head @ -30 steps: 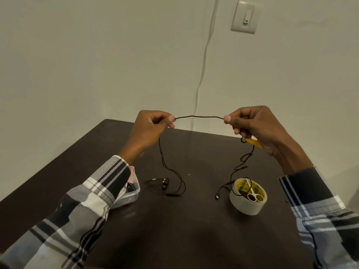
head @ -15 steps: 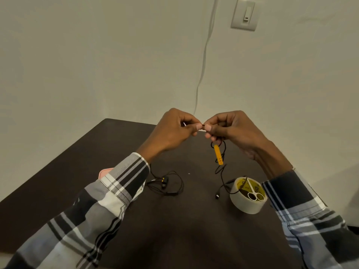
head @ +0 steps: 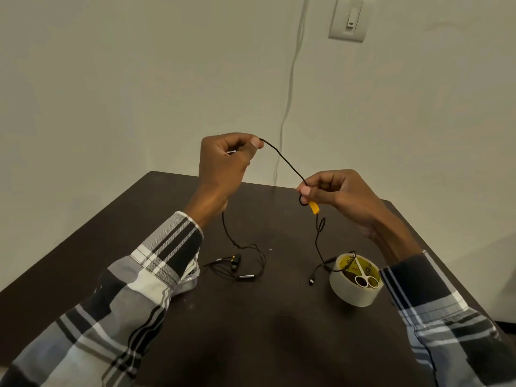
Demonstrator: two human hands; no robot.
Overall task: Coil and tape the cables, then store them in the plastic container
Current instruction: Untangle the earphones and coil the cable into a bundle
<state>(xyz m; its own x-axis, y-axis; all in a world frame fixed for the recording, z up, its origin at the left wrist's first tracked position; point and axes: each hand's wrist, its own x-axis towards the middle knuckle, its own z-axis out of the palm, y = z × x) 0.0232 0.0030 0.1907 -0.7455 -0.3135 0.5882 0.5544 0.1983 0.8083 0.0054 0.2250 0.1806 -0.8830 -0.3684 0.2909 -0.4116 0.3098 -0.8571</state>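
Since the frame half a second earlier, the hands are drawn apart: the left hand [head: 223, 166] is raised and the right hand [head: 335, 191] is lowered, where before their fingertips met.

The black cable [head: 282, 157] is seen as a thin dark cord, with a yellow tab [head: 315, 208] fixed on it just under the right hand. A small loop is formed just below that tab. One end, bearing black earbuds [head: 236, 262] with yellow marks and a slim inline piece, lies in loose curls on the dark counter [head: 251, 331]. The other end, with a small plug [head: 312, 280], rests on the counter beside the tape roll [head: 351, 291].

The left fingers [head: 255, 142] are curled, with thumb and forefinger pinched on the cable. The right fingers [head: 304, 190] are likewise curled and pinched on it, just above the tab.

The span held between the hands is stretched taut, its long axis sloping from upper left down to lower right. From each hand the remainder hangs down to the counter.

A pair of small scissors [head: 363, 276] is lodged in the roll's core. A clear plastic container [head: 191, 280] is partly hidden by the left sleeve [head: 125, 303].
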